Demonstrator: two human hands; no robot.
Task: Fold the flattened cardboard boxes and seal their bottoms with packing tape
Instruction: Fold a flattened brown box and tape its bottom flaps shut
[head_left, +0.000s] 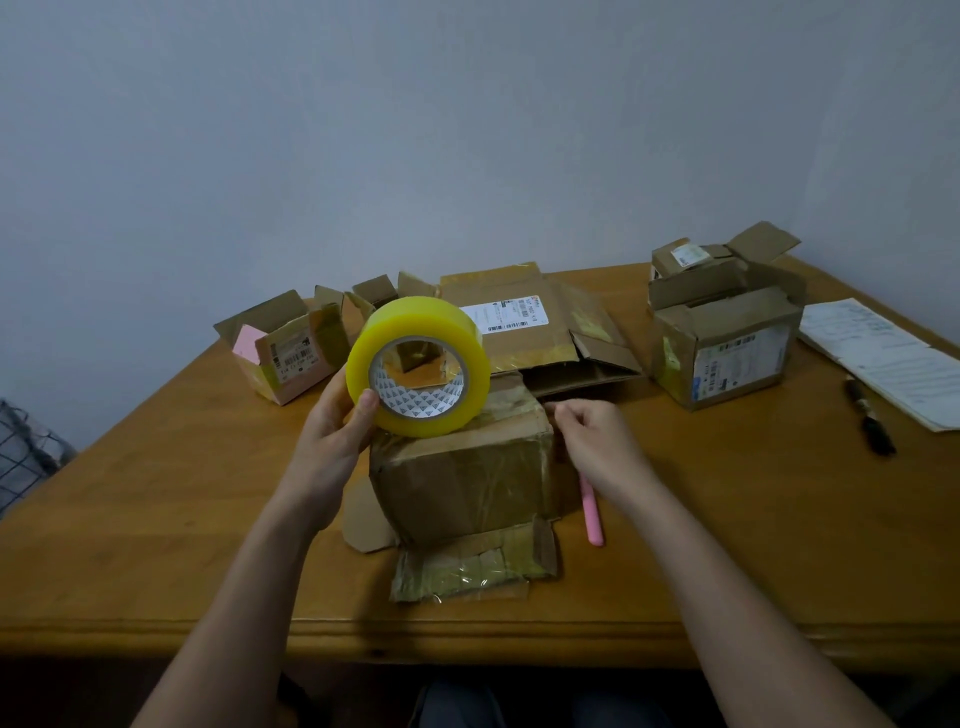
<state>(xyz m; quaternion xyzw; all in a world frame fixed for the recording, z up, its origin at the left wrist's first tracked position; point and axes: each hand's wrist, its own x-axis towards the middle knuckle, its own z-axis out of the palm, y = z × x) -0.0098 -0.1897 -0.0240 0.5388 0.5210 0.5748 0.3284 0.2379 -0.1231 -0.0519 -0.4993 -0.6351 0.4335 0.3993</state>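
A folded cardboard box (462, 467) stands bottom-up in the middle of the wooden table (156, 493), its lower flaps spread toward me. My left hand (332, 436) grips a yellow roll of packing tape (418, 364) and holds it upright above the box's top left corner. My right hand (597, 441) hovers at the box's right edge with thumb and fingers pinched together; whether a tape end is between them I cannot tell. A flattened box (524, 322) with a white label lies behind.
Folded open boxes stand at the back left (283, 348) and back right (727, 343). A pink cutter (592, 514) lies right of the centre box, partly under my wrist. Papers (883, 358) and a dark pen (872, 421) lie at the right edge.
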